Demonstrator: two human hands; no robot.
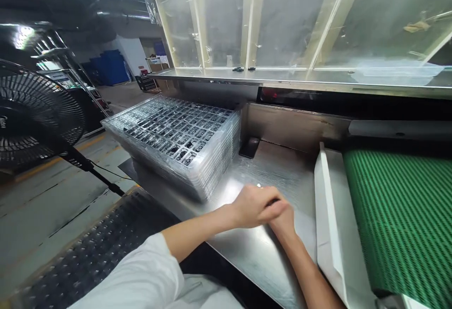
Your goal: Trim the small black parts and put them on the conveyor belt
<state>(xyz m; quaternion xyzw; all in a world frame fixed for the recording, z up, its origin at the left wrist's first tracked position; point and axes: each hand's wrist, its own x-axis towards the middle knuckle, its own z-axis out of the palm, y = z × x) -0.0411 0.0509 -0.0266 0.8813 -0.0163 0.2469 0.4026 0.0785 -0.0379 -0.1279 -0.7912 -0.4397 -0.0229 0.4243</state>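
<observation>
White sleeve (141,276) at bottom edge, L forearm running up-right from it. L hand (256,205) lies over R hand (284,219), both just above the steel table (254,252), mid-frame. L fingers curled tight together, closed over the R hand's knuckles; can't tell if anything's pinched inside. R fingers mostly hidden under the L, state can't tell. Small bright glint on the table just behind the hands. To the R, white angled guide plate (328,215), then green mesh conveyor belt (399,215). L of the hands, near but apart: stack of clear plastic trays (176,139) w/ small dark parts in the pockets, sitting on table's far-L corner. Dark block (249,147) just beside the stack at the back wall. Black fan (35,116) far L on the floor side. Beyond: steel shelf (300,77), clear plastic sheeting behind it.
</observation>
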